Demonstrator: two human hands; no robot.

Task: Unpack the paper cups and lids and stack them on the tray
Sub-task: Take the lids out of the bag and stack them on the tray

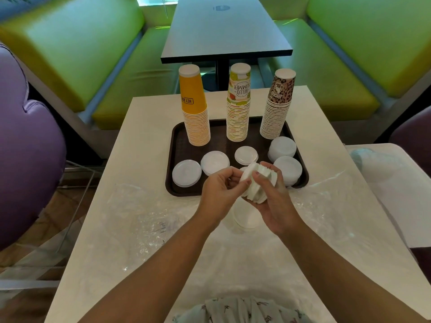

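Observation:
A dark brown tray (173, 145) carries three upside-down cup stacks: yellow (194, 108), fruit-print (238, 103) and leopard-print (278, 103). White lids lie in front of them on the tray: at the left (186, 173), beside it (214, 162), at the middle (246, 155), and two piles at the right (282, 148) (290, 169). Above the tray's near edge my right hand (272, 197) grips a bunch of white lids (256, 185). My left hand (220, 190) pinches the leftmost lid of that bunch. More lids (247, 216) lie on the table under my hands.
Clear plastic wrapping (144, 220) is spread over the white table (149, 113) around my arms. Another white table with crumpled plastic (373, 159) stands to the right. Green benches and a dark table (224, 29) are behind; a purple seat (28, 145) is at the left.

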